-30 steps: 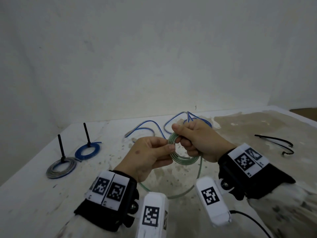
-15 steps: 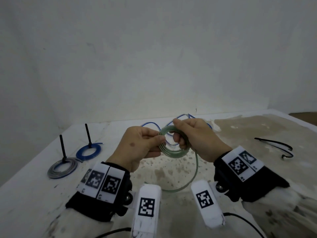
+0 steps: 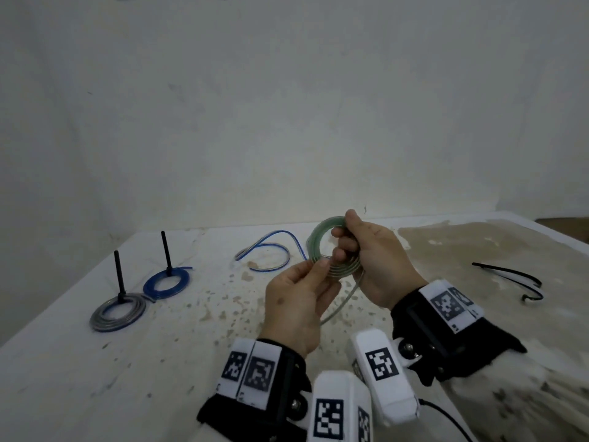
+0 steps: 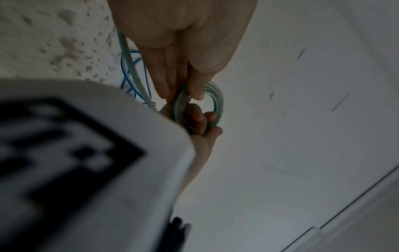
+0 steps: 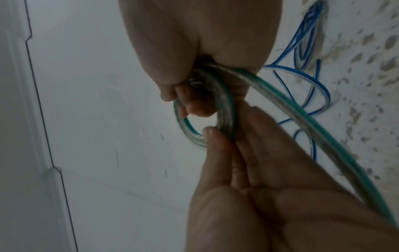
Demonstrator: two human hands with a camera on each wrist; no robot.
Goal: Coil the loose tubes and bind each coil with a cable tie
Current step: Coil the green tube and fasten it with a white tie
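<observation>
On wrist bands (image 3: 251, 368): unreadable square codes

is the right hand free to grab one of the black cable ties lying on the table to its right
Probably not yet. The right hand grips the green tube coil, with the left hand pinching it too. The black cable ties lie unobstructed on the table.

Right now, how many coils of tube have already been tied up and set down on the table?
2: a blue coil and a grey coil, side by side on the table's far left, each with a black tie sticking up. The green coil in both hands is untied.
</observation>
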